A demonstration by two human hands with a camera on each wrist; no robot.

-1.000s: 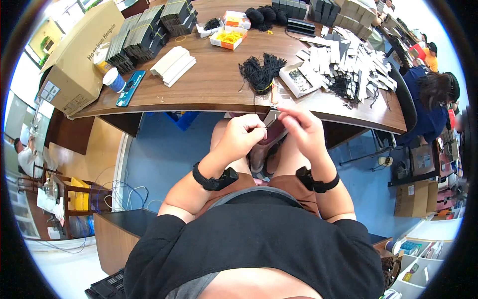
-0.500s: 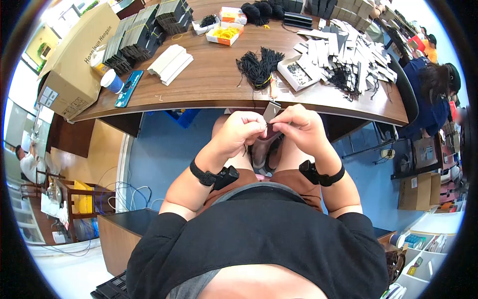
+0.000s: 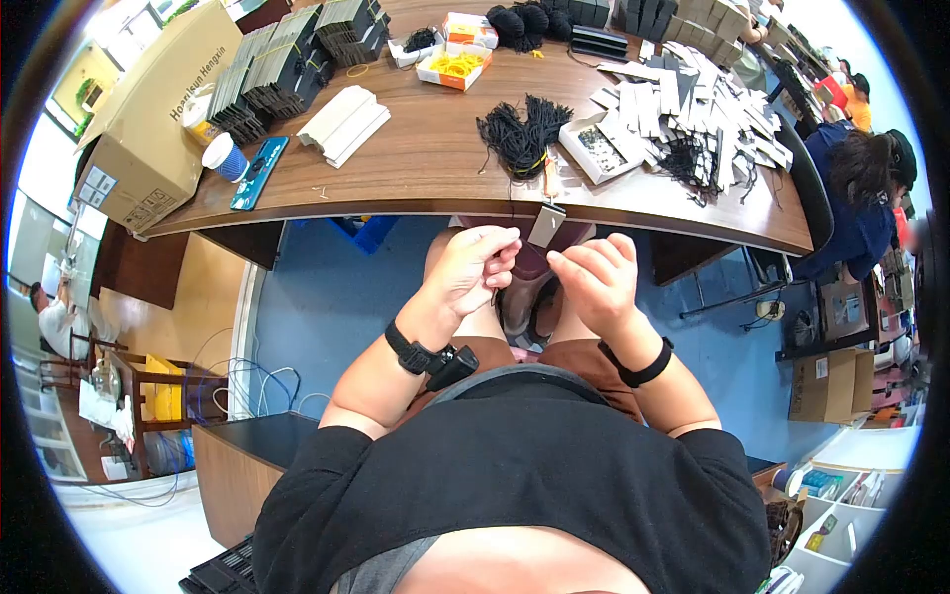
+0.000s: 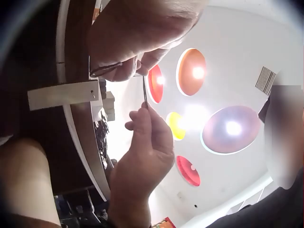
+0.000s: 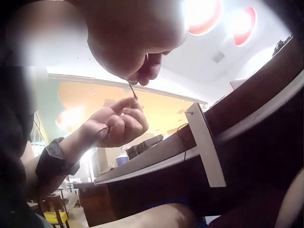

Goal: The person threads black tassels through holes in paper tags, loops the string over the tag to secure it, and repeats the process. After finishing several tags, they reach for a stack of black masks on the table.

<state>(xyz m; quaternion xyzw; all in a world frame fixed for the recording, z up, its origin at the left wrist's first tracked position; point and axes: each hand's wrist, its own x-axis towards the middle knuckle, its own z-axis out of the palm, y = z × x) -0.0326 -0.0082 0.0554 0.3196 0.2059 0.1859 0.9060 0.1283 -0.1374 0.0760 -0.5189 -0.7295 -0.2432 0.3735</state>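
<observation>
A short length of thin dark cord (image 4: 145, 90) stretches between the two hands. My left hand (image 3: 473, 265) pinches one end, its other fingers curled, and more dark cord (image 5: 103, 128) lies across those fingers. The right hand (image 3: 601, 284) pinches the other end between thumb and fingertips, as the left wrist view shows. Just beyond both hands, a pale flat strip (image 3: 545, 226) with a small hole near its upper end hangs at the table's front edge. A bundle of black cords (image 3: 522, 137), tied with a yellow band, lies on the table behind it.
On the wooden table (image 3: 426, 158) sit a white box of small parts (image 3: 597, 148), a heap of pale strips (image 3: 683, 109), a box of yellow bands (image 3: 455, 67) and a stack of cream strips (image 3: 344, 126). At left are a paper cup (image 3: 226, 156) and a large carton (image 3: 158, 119).
The right hand came down from near the table edge to meet the left hand's fingertips, then drew apart to the right. The left hand turned slightly. The pale strip now shows between them.
</observation>
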